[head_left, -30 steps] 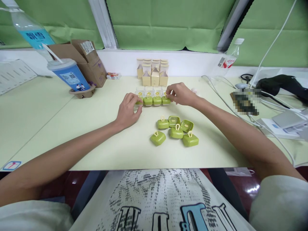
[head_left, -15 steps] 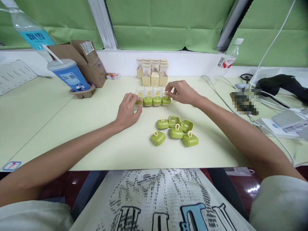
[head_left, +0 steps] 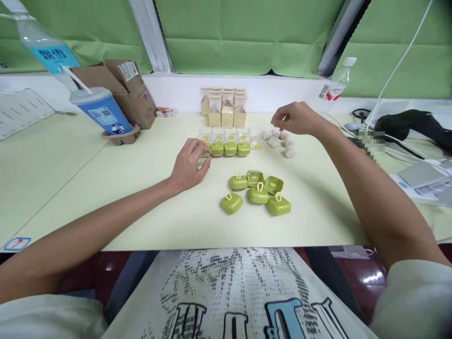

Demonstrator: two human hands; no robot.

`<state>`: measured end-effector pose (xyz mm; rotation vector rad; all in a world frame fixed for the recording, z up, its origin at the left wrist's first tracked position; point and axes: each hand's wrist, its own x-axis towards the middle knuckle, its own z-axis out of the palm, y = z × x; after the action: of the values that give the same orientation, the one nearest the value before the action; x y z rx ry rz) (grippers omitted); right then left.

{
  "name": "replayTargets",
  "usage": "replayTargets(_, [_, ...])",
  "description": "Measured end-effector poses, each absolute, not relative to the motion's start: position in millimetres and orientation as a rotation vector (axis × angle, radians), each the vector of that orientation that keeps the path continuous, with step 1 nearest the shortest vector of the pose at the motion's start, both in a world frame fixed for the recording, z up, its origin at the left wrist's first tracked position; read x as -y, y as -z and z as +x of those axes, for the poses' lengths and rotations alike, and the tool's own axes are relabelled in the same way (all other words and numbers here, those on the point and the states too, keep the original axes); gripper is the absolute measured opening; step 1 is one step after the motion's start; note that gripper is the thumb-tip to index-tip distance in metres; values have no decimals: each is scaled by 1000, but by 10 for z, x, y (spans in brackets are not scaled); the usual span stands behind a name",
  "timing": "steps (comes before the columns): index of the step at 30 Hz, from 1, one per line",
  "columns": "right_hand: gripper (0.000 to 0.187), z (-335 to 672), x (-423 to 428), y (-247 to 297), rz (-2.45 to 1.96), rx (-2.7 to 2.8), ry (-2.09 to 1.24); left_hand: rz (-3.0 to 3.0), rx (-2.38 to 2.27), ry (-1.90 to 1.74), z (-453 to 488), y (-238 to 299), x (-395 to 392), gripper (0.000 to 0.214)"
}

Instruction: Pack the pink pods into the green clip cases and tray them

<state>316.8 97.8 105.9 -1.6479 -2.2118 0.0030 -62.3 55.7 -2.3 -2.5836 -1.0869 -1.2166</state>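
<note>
Left hand (head_left: 189,165), spread, touches the row of green cases (head_left: 230,149) at left; right hand (head_left: 295,117), grip indiscernible, overhangs white pieces (head_left: 273,141).

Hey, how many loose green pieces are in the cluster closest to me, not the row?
6: back-left piece, back-middle piece, back-right piece, centre piece, front-left piece, front-right piece. The back-middle and back-right ones show their insides. None seems hidden.
</note>
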Motion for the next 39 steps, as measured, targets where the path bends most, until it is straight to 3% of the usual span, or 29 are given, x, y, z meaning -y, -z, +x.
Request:
replayTargets(4, [13,2769,-846,-1034,-1425,2382,-90,-2596,1066,1224,-627,31,-561,13])
replayTargets(8, [31,2462,-801,-849,-1325,2523,-150,-2617,1007,1215,-632,39,-561,13])
replayTargets(15, [14,2409,-885,-656,-1315,2471,-87,-2624,1012,1201,-636,33,-564,12])
replayTargets(39, [17,2414,-950,-563,-1340,2356,-70,-2573,853,1231,-653,82,-627,13])
